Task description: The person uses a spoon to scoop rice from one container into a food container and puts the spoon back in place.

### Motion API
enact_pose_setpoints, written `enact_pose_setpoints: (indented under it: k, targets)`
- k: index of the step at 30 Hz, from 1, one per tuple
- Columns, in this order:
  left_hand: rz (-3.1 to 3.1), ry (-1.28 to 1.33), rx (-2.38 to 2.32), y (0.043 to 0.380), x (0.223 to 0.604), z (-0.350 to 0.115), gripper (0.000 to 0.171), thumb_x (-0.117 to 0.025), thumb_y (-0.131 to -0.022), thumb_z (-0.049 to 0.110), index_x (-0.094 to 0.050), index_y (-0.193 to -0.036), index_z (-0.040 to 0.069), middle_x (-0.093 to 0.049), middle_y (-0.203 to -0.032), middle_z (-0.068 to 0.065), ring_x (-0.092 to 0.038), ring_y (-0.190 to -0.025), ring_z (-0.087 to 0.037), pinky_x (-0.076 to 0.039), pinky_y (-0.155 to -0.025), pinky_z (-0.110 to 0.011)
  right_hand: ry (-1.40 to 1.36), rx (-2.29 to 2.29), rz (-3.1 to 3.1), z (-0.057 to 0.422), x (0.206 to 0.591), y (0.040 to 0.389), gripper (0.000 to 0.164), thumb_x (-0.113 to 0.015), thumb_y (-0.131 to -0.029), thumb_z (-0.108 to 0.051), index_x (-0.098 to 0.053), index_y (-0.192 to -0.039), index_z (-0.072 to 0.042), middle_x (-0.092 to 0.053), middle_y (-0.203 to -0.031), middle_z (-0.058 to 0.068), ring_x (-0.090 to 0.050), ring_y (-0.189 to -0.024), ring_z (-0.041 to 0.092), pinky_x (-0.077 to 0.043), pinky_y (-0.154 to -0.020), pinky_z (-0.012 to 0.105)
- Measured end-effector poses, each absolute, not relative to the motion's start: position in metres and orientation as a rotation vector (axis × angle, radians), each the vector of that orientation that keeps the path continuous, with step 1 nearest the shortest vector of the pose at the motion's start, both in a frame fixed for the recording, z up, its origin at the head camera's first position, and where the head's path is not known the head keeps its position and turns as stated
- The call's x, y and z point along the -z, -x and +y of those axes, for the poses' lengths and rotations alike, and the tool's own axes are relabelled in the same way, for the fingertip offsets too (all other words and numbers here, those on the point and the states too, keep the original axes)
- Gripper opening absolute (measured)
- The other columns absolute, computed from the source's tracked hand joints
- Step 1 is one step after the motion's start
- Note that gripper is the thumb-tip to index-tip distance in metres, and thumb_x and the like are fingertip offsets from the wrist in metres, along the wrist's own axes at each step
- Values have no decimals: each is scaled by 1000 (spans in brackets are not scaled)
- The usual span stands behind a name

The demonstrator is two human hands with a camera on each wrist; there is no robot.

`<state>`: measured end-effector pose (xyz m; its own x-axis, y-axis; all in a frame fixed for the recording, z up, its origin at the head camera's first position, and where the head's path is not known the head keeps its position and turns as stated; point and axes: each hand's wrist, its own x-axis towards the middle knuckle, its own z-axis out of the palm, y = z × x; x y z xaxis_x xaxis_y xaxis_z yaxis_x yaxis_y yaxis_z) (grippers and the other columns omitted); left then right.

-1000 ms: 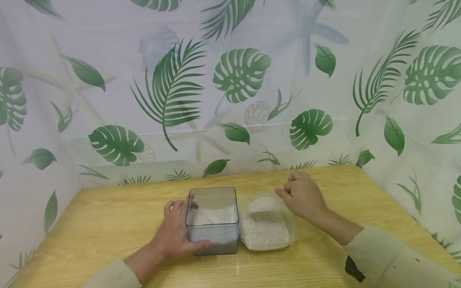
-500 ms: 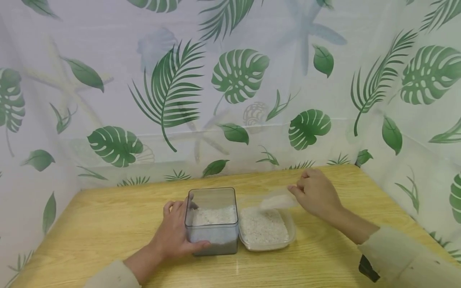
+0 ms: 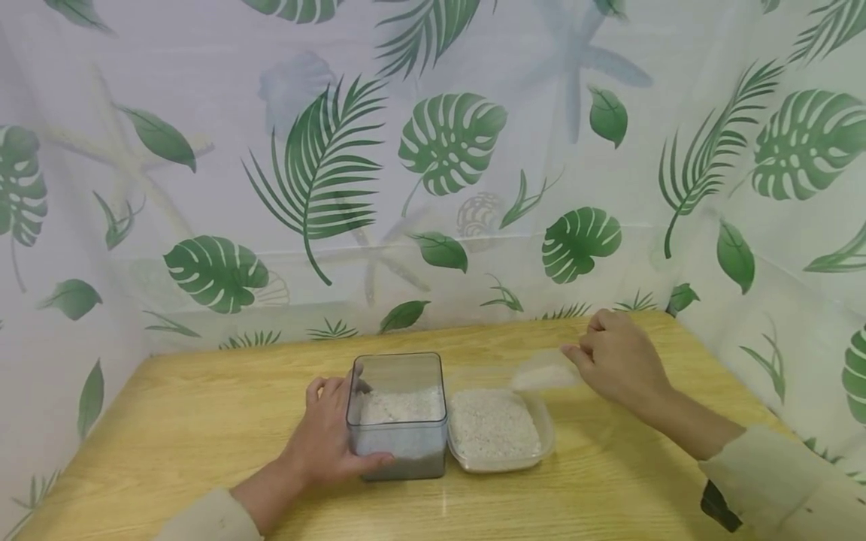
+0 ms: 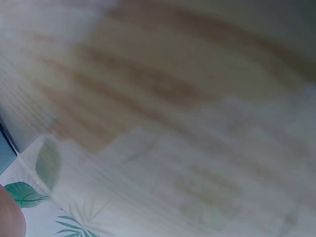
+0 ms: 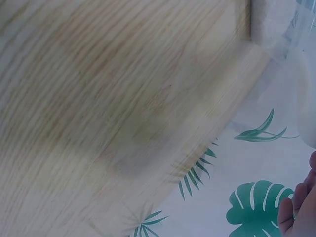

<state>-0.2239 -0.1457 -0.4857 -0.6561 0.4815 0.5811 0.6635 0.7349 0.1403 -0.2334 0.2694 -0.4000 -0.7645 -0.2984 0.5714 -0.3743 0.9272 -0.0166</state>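
A grey-tinted clear square container (image 3: 396, 451), part filled with pale rice-like grains, stands upright on the table. My left hand (image 3: 325, 439) grips its left side, thumb along the front and fingers round the side. Touching or nearly touching it on the right is a low clear plastic tub (image 3: 504, 464) heaped with the same pale grains (image 3: 494, 424). In my right hand (image 3: 622, 361) is the handle end of a translucent scoop (image 3: 544, 373) that carries pale grains, held above the tub's back right corner. The right wrist view catches only some fingertips at its edge.
Both containers stand on a wood-grain table (image 3: 223, 436). A white leaf-print sheet (image 3: 365, 225) hangs behind the table and along its sides. Much of the left wrist view is blurred tabletop.
My right hand has moved right with the scoop, lifting it out of the grains in the tub. The left hand and both containers have stayed put.
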Motion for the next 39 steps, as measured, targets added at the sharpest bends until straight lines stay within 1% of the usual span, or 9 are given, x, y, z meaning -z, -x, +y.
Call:
enact_pose_setpoints:
  k: [8, 13, 14, 16, 19, 21, 22, 32, 39]
  targets:
    - [-2411, 869, 469, 224, 486, -146, 128, -29, -77, 94, -21, -153, -9, -56, -118, -7, -50, -110, -25, -23, -100, -51, -543, -132, -2426, 268, 405, 239, 45, -75, -86, -25, -51, -47, -20, -54, -76, 4, -49, -74, 24, -44, -75, 42]
    - [-2389, 872, 484, 225, 488, -147, 128, -29, -77, 95, -23, -152, -10, -56, -117, -6, -49, -108, -23, -23, -100, -50, -697, -90, -2315, 257, 405, 246, 45, -76, -84, -23, -49, -48, -19, -49, -73, 3, -42, -70, 22, -40, -70, 38]
    - [-2389, 873, 488, 225, 489, -146, 128, -29, -77, 94, -22, -152, -9, -56, -117, -6, -49, -108, -23, -23, -100, -50, -749, -71, -2280, 255, 404, 247, 45, -74, -85, -23, -49, -48, -18, -48, -74, 3, -40, -70, 22, -39, -69, 37]
    - [-2394, 875, 498, 226, 488, -146, 128, -31, -77, 94, -21, -153, -8, -56, -118, -6, -49, -109, -23, -22, -101, -50, -851, -25, -2200, 251, 400, 249, 49, -64, -94, -28, -48, -50, -16, -45, -75, 5, -38, -71, 23, -36, -66, 36]
    - [-2398, 879, 503, 227, 487, -145, 127, -32, -77, 93, -18, -155, -6, -56, -119, -7, -49, -110, -23, -21, -102, -50, -956, 41, -2074, 246, 391, 250, 58, -44, -105, -37, -47, -53, -13, -45, -78, 7, -37, -72, 24, -34, -63, 36]
    - [-2398, 881, 505, 227, 487, -145, 126, -32, -78, 93, -18, -155, -6, -55, -119, -7, -49, -110, -23, -21, -102, -51, -985, 52, -2015, 241, 384, 251, 63, -32, -108, -41, -46, -54, -13, -45, -78, 7, -38, -71, 24, -34, -61, 36]
    - [-2397, 880, 500, 227, 487, -145, 126, -32, -78, 93, -18, -155, -6, -55, -119, -7, -49, -109, -23, -22, -101, -51, -990, 52, -1993, 239, 380, 251, 63, -30, -108, -41, -47, -54, -13, -45, -78, 7, -38, -71, 24, -34, -60, 36]
    - [-2478, 860, 494, 224, 482, -147, 128, -36, -76, 93, -16, -155, -5, -56, -121, -7, -50, -114, -25, -21, -104, -52, -943, -125, -1915, 201, 339, 251, 58, -46, -105, -35, -46, -52, -11, -44, -78, 9, -40, -72, 27, -36, -64, 39]
    - [-2457, 865, 493, 226, 484, -149, 127, -33, -76, 94, -17, -155, -4, -57, -120, -7, -51, -115, -26, -22, -104, -53, -1070, -127, -1852, 150, 324, 244, 50, -56, -100, -26, -49, -53, -7, -46, -80, 11, -43, -73, 28, -40, -64, 37]
